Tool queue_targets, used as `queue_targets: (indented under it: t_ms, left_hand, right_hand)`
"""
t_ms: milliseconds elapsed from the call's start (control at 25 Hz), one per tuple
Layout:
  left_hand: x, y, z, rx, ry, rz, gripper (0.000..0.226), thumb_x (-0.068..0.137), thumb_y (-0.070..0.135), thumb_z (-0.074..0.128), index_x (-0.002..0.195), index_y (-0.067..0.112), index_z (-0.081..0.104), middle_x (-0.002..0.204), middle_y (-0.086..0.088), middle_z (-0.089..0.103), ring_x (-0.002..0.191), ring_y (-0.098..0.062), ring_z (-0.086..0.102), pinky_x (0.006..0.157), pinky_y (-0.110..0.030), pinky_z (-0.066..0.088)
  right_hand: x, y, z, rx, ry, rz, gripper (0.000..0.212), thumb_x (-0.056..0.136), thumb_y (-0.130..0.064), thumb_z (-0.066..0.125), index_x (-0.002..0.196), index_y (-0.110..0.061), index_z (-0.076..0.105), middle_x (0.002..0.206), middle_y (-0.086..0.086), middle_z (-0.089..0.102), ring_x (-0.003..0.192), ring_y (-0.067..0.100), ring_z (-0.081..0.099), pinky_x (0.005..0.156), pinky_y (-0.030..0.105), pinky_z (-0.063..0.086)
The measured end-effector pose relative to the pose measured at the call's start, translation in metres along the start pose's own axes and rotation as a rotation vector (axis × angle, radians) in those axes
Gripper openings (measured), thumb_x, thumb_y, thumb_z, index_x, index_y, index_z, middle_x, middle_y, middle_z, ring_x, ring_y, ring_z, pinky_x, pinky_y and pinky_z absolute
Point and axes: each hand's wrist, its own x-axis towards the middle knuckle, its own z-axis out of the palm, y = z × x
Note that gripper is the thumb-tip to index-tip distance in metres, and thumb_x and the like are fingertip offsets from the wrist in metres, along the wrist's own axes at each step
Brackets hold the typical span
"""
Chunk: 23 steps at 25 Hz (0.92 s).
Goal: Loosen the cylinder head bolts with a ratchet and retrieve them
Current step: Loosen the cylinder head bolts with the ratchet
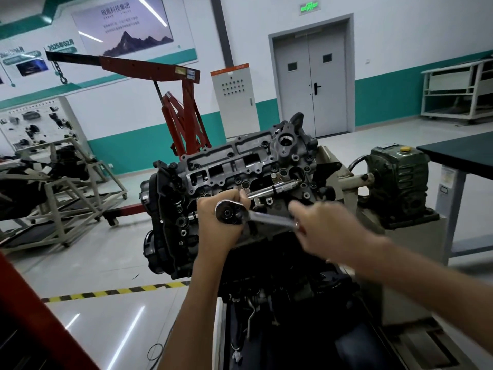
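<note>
Steel on steel, rigid and dense: the ratchet point(231, 212) will not flex, but its polished chrome looks slippery. Your left hand point(216, 231) curls round the ratchet's head where the extension bar point(277, 188) joins it, steadying the joint. Your right hand point(326, 228), blurred, wraps the far end of the handle point(269, 218), the best place for leverage. The extension bar runs into the tilted cylinder head point(240, 161), and the bolt at its tip is hidden. A freed bolt is probably long, oily and smooth, so pinch it just under its head.
</note>
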Motion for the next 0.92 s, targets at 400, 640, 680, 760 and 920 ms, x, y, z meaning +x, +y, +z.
queue_targets:
  t_ms: [400, 640, 680, 760, 920]
  left_hand:
    - [-0.015, 0.005, 0.031, -0.040, 0.374, -0.100, 0.030, 0.086, 0.013, 0.063, 0.065, 0.014, 0.043, 0.057, 0.010, 0.039, 0.052, -0.004, 0.037, 0.055, -0.016, 0.037]
    - [-0.006, 0.004, 0.032, -0.123, 0.279, -0.220, 0.043, 0.090, 0.024, 0.062, 0.056, 0.029, 0.035, 0.046, 0.015, 0.036, 0.046, -0.001, 0.031, 0.051, -0.018, 0.031]
    - [-0.006, 0.001, 0.027, -0.104, 0.244, -0.166, 0.049, 0.091, 0.019, 0.062, 0.054, 0.031, 0.032, 0.045, 0.015, 0.033, 0.045, 0.000, 0.029, 0.049, -0.016, 0.027]
    - [-0.003, 0.000, 0.019, -0.018, 0.152, -0.115, 0.053, 0.089, 0.013, 0.061, 0.053, 0.035, 0.028, 0.043, 0.014, 0.031, 0.043, -0.001, 0.027, 0.047, -0.015, 0.024]
    - [0.000, 0.001, 0.012, 0.083, 0.057, -0.109, 0.048, 0.087, 0.016, 0.061, 0.053, 0.029, 0.029, 0.047, 0.010, 0.033, 0.046, -0.003, 0.028, 0.048, -0.015, 0.023]
  right_hand:
    - [-0.028, -0.051, 0.039, 0.406, 0.033, 0.291, 0.020, 0.088, -0.021, 0.048, 0.080, -0.023, 0.030, 0.065, -0.005, 0.041, 0.067, 0.022, 0.057, 0.064, 0.034, 0.050]
    - [-0.035, -0.065, 0.048, 0.554, 0.014, 0.331, 0.027, 0.086, -0.023, 0.048, 0.072, -0.025, 0.026, 0.061, -0.007, 0.035, 0.064, 0.023, 0.054, 0.056, 0.026, 0.035]
    - [-0.030, -0.047, 0.039, 0.435, 0.003, 0.261, 0.024, 0.087, -0.024, 0.048, 0.076, -0.024, 0.027, 0.062, -0.006, 0.038, 0.069, 0.026, 0.058, 0.057, 0.026, 0.034]
    - [-0.010, -0.007, 0.012, 0.141, -0.024, 0.102, 0.019, 0.087, -0.023, 0.047, 0.083, -0.023, 0.029, 0.070, 0.001, 0.054, 0.066, 0.026, 0.058, 0.057, 0.027, 0.034]
    - [0.026, 0.030, -0.031, -0.155, 0.046, -0.031, 0.014, 0.082, -0.016, 0.047, 0.082, -0.019, 0.033, 0.063, 0.000, 0.052, 0.055, 0.021, 0.045, 0.055, 0.028, 0.034]
